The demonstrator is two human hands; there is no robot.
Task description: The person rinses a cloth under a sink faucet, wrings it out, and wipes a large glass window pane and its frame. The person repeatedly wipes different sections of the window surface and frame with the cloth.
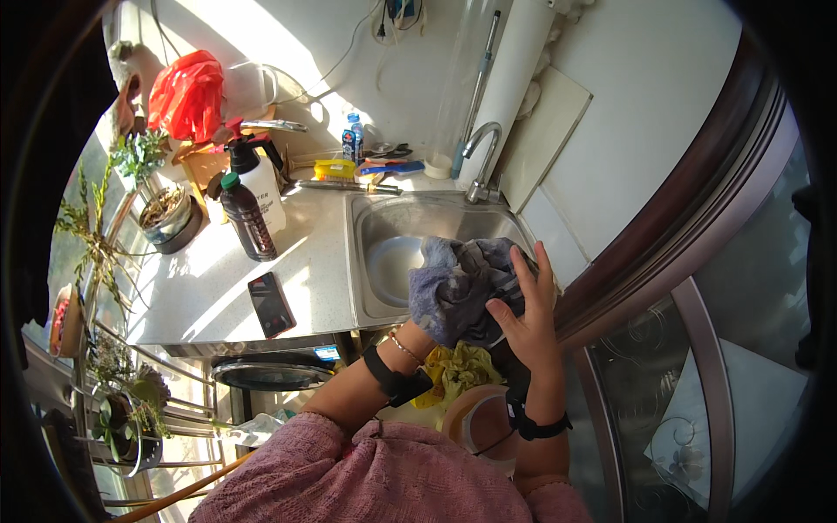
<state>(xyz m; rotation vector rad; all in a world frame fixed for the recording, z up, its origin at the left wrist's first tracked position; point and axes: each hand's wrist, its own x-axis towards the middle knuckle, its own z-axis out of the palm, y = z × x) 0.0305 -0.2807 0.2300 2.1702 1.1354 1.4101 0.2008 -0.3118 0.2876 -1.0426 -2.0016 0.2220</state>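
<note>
A crumpled blue-grey cloth is bunched over the near right part of the stainless steel sink. My left hand reaches under the cloth from the left; its fingers are hidden by the fabric, so its grip does not show. On the cloth's right side is my right hand, with the fingers spread and the thumb close to the fabric. Whether that hand presses on the cloth cannot be told. Behind the sink stands a curved chrome faucet. A pale round basin shows in the sink's bottom.
On the counter left of the sink are a phone, a dark bottle with a green cap and a white sprayer. A yellow brush lies behind. Below me are a yellow plastic bag and a bucket.
</note>
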